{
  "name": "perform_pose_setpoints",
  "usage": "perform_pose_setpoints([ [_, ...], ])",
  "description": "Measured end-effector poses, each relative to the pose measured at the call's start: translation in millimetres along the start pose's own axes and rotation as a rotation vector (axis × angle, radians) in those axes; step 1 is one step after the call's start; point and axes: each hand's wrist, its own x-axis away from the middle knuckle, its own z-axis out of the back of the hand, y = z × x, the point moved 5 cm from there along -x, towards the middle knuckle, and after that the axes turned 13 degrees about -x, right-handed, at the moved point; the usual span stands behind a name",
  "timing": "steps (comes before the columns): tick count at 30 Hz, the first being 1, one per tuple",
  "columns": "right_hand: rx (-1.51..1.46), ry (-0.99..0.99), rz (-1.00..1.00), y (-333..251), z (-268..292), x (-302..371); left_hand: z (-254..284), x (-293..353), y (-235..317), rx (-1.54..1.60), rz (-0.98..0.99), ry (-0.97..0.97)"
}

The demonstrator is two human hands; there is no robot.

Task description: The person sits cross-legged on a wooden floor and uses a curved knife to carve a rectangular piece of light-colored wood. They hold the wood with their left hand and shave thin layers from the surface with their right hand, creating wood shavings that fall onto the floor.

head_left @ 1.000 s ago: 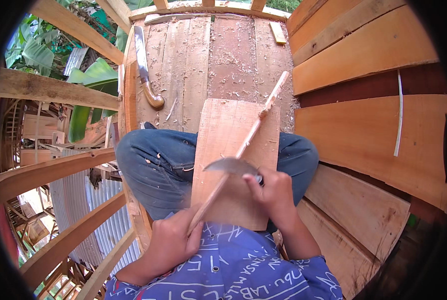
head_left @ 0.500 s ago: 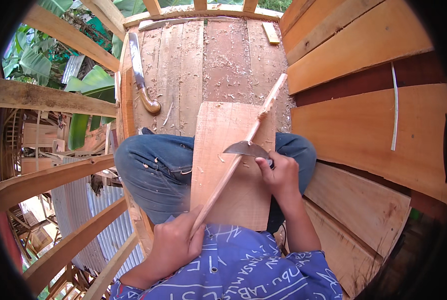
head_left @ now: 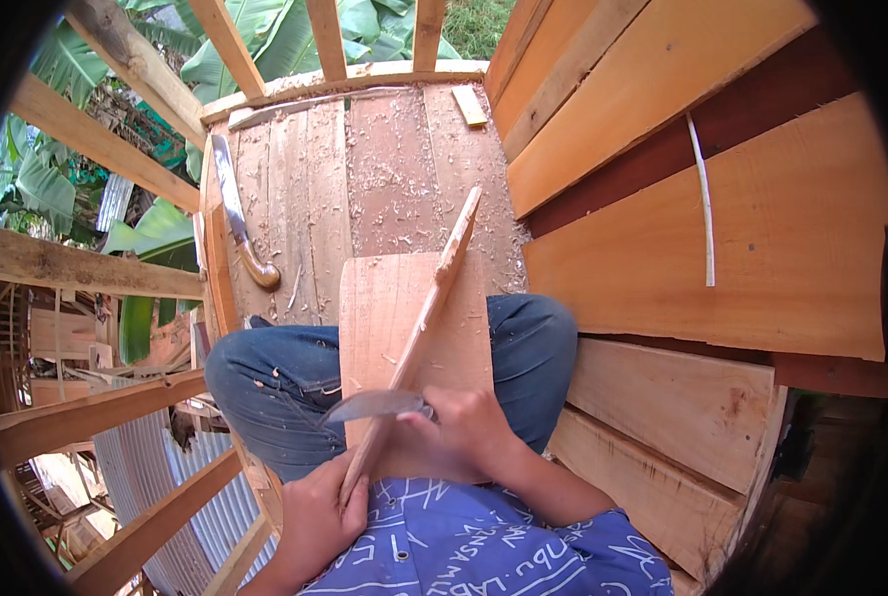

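My left hand (head_left: 322, 505) is closed round the near end of a long, narrow wooden stick (head_left: 422, 333). The stick slants up and to the right over a flat wooden board (head_left: 389, 298) lying across my lap. In my right hand (head_left: 461, 427) is a knife with a short curved blade (head_left: 372, 404); its handle is mostly hidden in my fist. The blade crosses the stick a little way above my left hand. Small curls of shaving lie on the board, and the stick's far end looks roughly whittled.
A machete (head_left: 230, 194) with a brown handle lies at the left of the plank floor (head_left: 305, 189). Shavings litter the floor, and a small wood block (head_left: 469, 105) sits at the far right. Wooden rails (head_left: 86, 263) run along the left; a plank wall (head_left: 662, 258) stands on the right.
The knife has moved down the stick toward my left hand, with my right hand drawn nearer my body. The whole view has shifted, so the floor and machete appear lower and farther left.
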Motion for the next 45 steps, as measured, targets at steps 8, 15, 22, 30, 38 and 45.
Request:
perform_pose_setpoints([
  [8, -0.093, 0.0, -0.17, 5.7, 10.3, -10.1, -4.1, 0.4, -6.5, -0.006, 0.044, -0.003],
  [15, -0.458, -0.244, -0.258, -4.2, 10.7, 9.3, -5.6, 5.2, -8.0, 0.032, 0.048, 0.028],
  [22, -1.161, -0.401, -0.459, 47.7, 19.3, 10.1, -7.8, 8.6, -9.0, 0.042, 0.033, 0.067],
  [30, -1.159, -0.411, -0.41, 34.3, 5.8, 17.6, -6.9, 4.1, -8.4, 0.017, 0.08, 0.029],
  [38, -1.228, -0.203, -0.5, 53.6, 20.4, 9.6, -5.7, 4.8, -7.6, 0.004, 0.09, 0.007],
  [45, -1.285, -0.502, -0.517, 35.1, -2.7, 18.9, -6.3, 6.0, -9.2, 0.018, 0.083, 0.033],
])
